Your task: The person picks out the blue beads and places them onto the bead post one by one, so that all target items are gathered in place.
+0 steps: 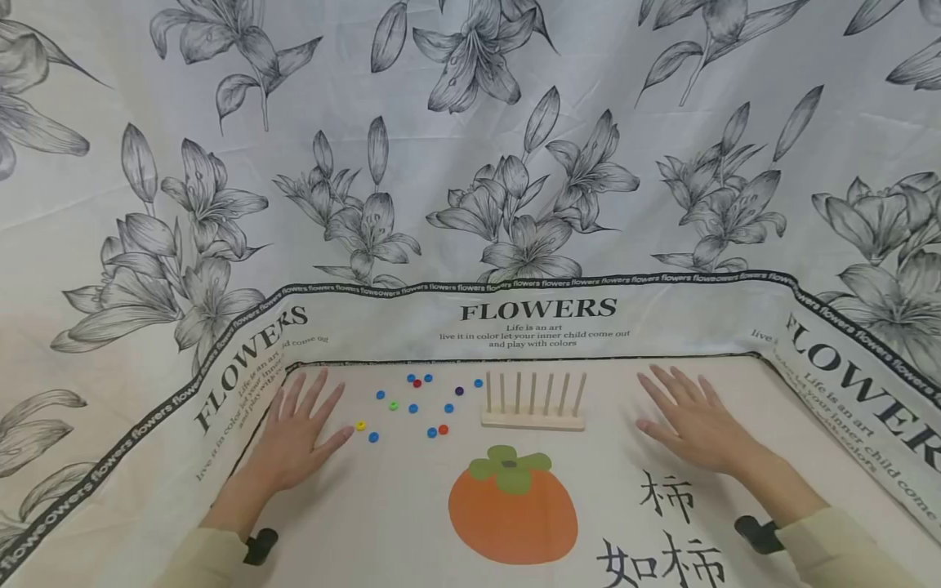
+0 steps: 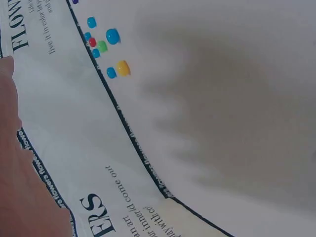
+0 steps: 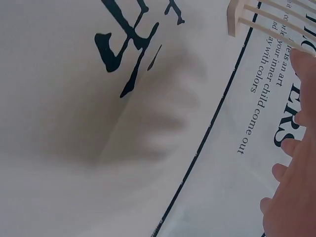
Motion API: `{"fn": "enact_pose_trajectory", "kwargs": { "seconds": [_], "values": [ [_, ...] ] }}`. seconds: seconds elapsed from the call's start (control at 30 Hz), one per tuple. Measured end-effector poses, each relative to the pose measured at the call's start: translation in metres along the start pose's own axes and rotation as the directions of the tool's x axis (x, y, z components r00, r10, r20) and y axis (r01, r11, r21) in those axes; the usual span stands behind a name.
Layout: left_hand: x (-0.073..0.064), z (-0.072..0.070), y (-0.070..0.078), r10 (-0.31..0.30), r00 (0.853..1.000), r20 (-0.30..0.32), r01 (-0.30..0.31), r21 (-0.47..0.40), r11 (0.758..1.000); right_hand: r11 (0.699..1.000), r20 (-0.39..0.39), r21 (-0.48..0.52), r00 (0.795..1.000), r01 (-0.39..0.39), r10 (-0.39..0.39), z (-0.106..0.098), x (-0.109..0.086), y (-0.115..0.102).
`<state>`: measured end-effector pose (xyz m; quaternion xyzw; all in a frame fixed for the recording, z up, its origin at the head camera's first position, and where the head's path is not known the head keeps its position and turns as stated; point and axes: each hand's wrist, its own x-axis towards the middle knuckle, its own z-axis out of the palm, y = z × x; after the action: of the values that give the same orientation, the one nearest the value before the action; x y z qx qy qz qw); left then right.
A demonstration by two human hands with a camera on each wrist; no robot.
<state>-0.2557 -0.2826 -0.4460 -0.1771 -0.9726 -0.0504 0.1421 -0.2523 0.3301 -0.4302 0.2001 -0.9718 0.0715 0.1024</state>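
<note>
My left hand (image 1: 294,437) is spread with straight fingers over the left side of the table and holds nothing. Just right of its thumb lie scattered small beads, among them a yellow bead (image 1: 361,425), a green bead (image 1: 393,406), a dark purple bead (image 1: 459,391), a red bead (image 1: 416,383) and several blue ones. A wooden stand (image 1: 532,421) with a row of upright pegs is behind the printed persimmon. To the right of that stand my right hand (image 1: 694,429), fingers also extended, is without any object. Each wrist view shows its hand's shadow on the cloth.
A pale tablecloth carries a printed orange persimmon (image 1: 513,518) and black characters (image 1: 665,498). Around the back and sides hangs a white curtain (image 1: 529,188) with lily drawings and a lettered border. Black wrist straps (image 1: 760,535) show near the sleeves.
</note>
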Motion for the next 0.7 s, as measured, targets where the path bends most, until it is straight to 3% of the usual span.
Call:
{"fn": "enact_pose_trajectory", "kwargs": {
  "seconds": [0.33, 0.7],
  "values": [
    [-0.005, 0.009, 0.005, 0.0, 0.997, -0.072, -0.011, -0.151, 0.988, 0.998, -0.026, 0.065, 1.0, 0.019, -0.017, 0.014, 0.005, -0.016],
    [-0.011, 0.013, 0.007, -0.037, 0.996, -0.085, 0.006, -0.333, 0.943, 0.988, -0.022, 0.151, 1.0, 0.015, -0.012, 0.022, 0.01, -0.031]
  ]
}}
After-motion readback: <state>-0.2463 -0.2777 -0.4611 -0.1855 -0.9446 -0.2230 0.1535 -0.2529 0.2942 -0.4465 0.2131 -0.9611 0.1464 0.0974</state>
